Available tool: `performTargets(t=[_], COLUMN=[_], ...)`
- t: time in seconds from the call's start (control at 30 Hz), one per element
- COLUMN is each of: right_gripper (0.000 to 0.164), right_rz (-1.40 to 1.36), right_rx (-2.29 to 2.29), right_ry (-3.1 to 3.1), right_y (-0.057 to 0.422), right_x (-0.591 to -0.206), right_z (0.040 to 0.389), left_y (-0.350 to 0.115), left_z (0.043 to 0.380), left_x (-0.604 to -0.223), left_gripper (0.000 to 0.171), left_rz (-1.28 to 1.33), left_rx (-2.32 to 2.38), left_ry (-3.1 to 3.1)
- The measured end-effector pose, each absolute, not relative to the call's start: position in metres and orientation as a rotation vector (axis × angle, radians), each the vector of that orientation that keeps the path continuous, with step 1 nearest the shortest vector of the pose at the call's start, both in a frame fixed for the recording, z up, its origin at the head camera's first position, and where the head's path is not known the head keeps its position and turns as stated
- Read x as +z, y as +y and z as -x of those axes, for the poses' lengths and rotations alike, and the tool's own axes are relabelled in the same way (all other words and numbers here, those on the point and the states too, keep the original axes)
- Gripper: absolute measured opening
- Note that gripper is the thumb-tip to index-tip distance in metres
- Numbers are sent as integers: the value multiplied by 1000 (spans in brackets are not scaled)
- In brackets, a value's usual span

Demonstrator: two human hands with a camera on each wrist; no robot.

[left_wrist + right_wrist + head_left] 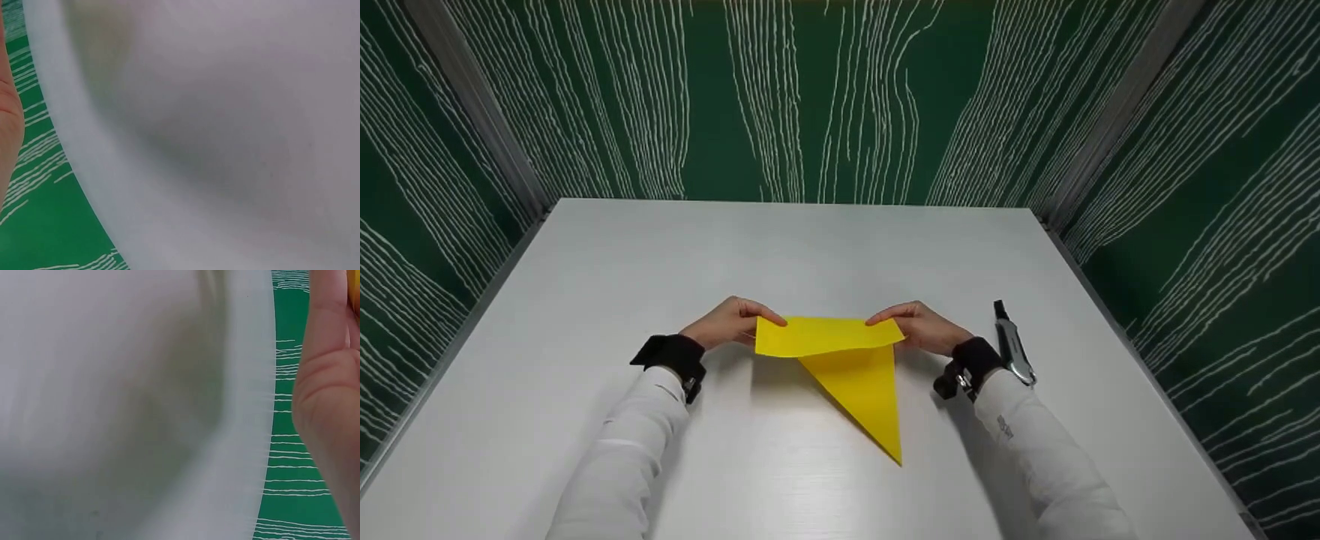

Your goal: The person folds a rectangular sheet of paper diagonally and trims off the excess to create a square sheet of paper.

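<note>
In the head view, a sheet of yellow paper (855, 390) is held over the white table, its top part a wide band and a triangular part tapering to a point toward the near side. My left hand (733, 321) pinches the upper left corner, thumb on top. On the other side my right hand (926, 328) pinches the upper right corner the same way. The fingers under the paper are hidden. At the right edge of the right wrist view, part of the right hand (332, 388) shows beside a sliver of yellow; the left wrist view catches only an edge of the left hand (8, 118).
A grey and black utility knife (1014, 343) lies on the white table (795, 255), just right of the right wrist. Green walls (840, 97) with white wavy lines enclose the table at the back and sides. Both wrists wear black straps.
</note>
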State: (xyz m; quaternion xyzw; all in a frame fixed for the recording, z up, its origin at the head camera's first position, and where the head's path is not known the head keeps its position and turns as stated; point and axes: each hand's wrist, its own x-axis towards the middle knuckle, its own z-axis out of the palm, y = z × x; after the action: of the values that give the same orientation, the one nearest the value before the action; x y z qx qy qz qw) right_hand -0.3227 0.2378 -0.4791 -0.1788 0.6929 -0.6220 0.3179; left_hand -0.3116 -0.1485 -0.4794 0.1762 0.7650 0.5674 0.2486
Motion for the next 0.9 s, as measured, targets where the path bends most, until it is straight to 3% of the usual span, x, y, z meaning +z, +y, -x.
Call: performTargets(t=[0.33,0.43,0.6,0.9], right_gripper=[52,47,22,19], right_rz=[409,374,309,330], right_rx=[-1726,-1726,-1662,-1592], right_ry=[1785,1823,2039,2255], right_y=[234,231,222,215], right_x=[-478,-478,-481,-484], right_z=[321,320,318,315], left_y=[-145,-143,-134,-121], left_z=[312,310,308,304], left_x=[-480,-479,-478,-486], left_gripper=[39,44,43,25], left_rz=[-445,-401,-266,-190], left_rx=[1615,1630,1645,1628], left_ry=[2020,2030,2146,2377])
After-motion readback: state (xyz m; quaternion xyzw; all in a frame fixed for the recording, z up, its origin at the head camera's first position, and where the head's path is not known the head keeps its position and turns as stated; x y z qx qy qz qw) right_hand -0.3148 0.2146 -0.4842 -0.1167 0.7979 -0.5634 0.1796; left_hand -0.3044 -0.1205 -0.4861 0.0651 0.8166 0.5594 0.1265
